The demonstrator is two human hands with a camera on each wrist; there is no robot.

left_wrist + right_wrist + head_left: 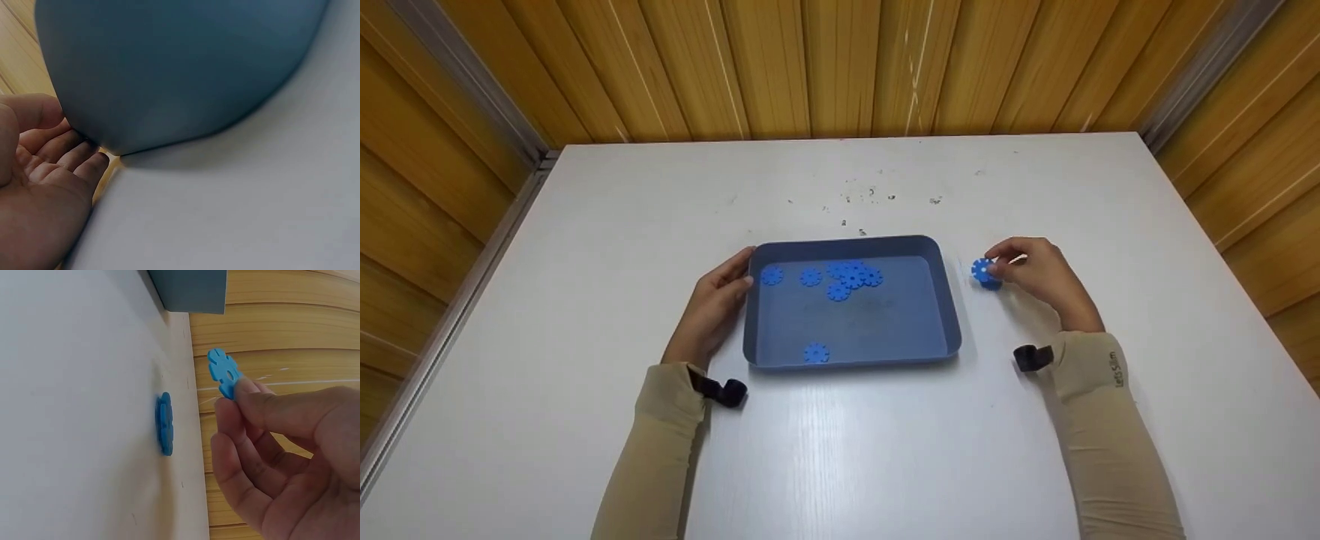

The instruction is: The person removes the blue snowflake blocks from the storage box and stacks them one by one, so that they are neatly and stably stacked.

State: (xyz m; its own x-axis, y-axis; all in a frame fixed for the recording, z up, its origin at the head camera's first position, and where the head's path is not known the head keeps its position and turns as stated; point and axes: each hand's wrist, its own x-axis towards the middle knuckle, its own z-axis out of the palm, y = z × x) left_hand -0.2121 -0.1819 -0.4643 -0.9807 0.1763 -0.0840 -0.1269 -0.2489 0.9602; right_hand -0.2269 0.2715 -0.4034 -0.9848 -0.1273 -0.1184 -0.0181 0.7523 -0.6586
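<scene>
My right hand [1035, 274] pinches a blue notched disc [219, 368] between thumb and fingers, holding it above the table. Beneath it, a small stack of similar blue discs [166, 424] lies on the tabletop, right of the blue-grey tray [949, 315]. Against the outside of the tray's left wall, near its back corner, rests my left hand [712, 304]; the left wrist view shows the thumb and fingers [93, 166] touching the wall. Inside the tray, several blue discs [853, 278] cluster toward the back, and a lone disc [816, 353] lies by the front wall.
The white table [885, 442] carries dark worn marks behind the tray. Yellow wood-look panels [840, 67] enclose its back and sides. A black wrist camera [731, 392] sits by the left cuff, and another black camera [1027, 358] by the right.
</scene>
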